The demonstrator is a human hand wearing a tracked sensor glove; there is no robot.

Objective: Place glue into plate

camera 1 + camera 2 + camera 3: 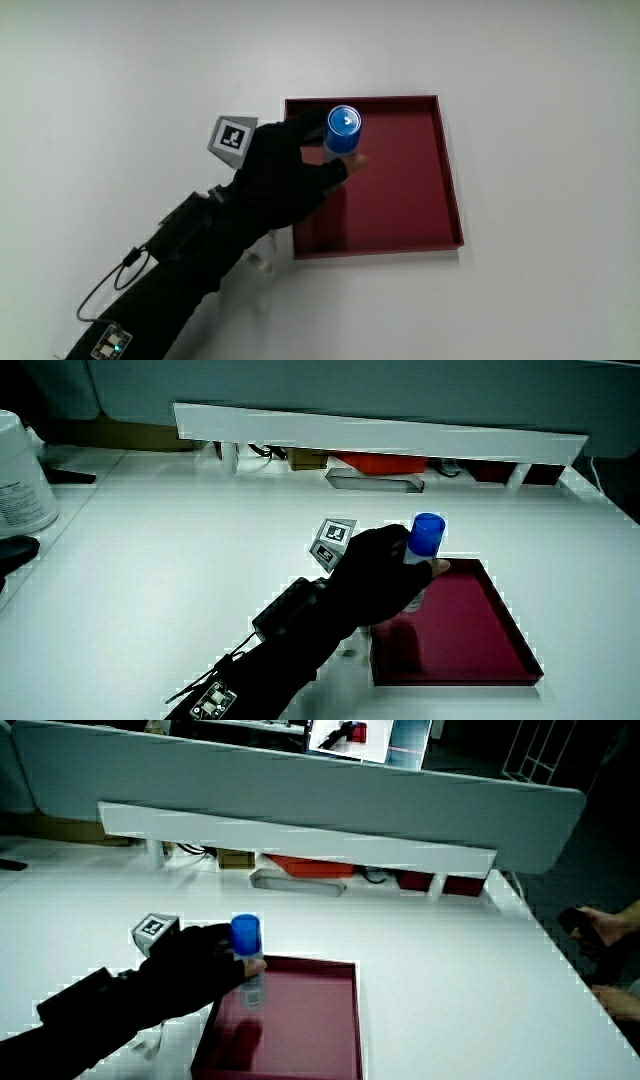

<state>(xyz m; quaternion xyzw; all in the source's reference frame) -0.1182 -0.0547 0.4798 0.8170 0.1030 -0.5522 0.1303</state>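
The glue (344,128) is a stick with a blue cap, held upright in the hand (290,170). The gloved fingers are wrapped around its body, with a patterned cube (231,139) on the back of the hand. The dark red square plate (420,200) lies on the white table, and the glue is over the plate's corner nearest the cube. In both side views the glue (425,540) (247,945) stands just above the plate's floor (470,630) (300,1020); I cannot tell whether it touches. The forearm runs back toward the person.
A low partition (380,435) (300,835) with a shelf closes the table's end away from the person. A white container (20,475) stands near the table's edge in a side view. A small white object (260,262) lies by the plate's corner under the forearm.
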